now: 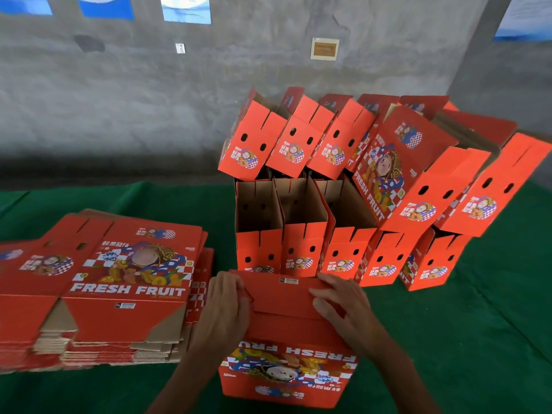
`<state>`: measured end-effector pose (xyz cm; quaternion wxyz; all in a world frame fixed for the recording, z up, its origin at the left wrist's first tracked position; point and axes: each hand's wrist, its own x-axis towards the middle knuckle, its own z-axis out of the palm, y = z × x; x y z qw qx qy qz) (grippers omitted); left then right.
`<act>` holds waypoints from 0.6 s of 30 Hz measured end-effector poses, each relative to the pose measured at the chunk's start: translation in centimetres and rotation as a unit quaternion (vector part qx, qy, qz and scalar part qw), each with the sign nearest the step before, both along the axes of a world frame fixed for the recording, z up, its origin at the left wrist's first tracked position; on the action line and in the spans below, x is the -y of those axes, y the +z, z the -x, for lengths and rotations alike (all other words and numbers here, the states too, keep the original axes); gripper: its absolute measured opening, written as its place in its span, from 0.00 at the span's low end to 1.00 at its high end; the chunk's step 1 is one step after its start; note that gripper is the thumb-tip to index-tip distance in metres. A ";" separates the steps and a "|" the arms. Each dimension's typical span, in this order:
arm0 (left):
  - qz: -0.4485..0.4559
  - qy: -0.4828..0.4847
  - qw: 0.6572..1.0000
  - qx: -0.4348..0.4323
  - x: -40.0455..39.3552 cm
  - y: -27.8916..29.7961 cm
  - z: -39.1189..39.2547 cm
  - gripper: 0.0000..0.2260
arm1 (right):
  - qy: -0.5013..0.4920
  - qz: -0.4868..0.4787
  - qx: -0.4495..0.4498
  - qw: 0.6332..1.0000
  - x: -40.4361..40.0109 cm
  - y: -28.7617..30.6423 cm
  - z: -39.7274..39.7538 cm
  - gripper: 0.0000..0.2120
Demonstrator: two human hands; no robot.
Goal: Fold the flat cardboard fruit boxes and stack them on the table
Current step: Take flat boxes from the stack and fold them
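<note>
Both hands worked on one red fruit box (286, 363) standing upside down on the green-covered surface (478, 339), directly beneath them. Left hand (224, 306) rested on the left end of the box's bottom flaps (280, 297), fingers curled over the flap edge. Right hand (340, 303) pressed on the right end, fingers spread and bent against the cardboard. The hands were apart, flaps between them. Just left of the left hand lay a stack of flat boxes (119, 282), printed side up. Immediately beyond the hands stood folded boxes (328, 228) in two tiers, open tops up, the upper ones tilted. A grey wall (149, 100) with posters rose behind.
</note>
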<state>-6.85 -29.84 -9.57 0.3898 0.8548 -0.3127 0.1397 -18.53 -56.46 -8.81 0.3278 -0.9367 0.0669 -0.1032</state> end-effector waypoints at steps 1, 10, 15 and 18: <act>-0.031 -0.009 0.999 0.001 0.1 -0.1 0.0 0.09 | -0.004 0.024 -0.003 1.000 -0.1 0.1 -0.2 0.30; -0.259 -0.029 0.963 -0.068 0.8 -0.3 -1.1 0.30 | -0.049 0.230 -0.082 0.968 -1.7 0.2 -3.5 0.38; -0.248 -0.014 0.965 -0.084 1.0 -0.1 -1.6 0.30 | -0.161 -0.085 0.107 0.977 -0.9 0.8 -2.8 0.13; -0.240 -0.006 0.966 -0.097 0.4 -0.1 -2.1 0.29 | -0.296 -0.242 0.047 0.923 -0.4 -0.2 -1.9 0.19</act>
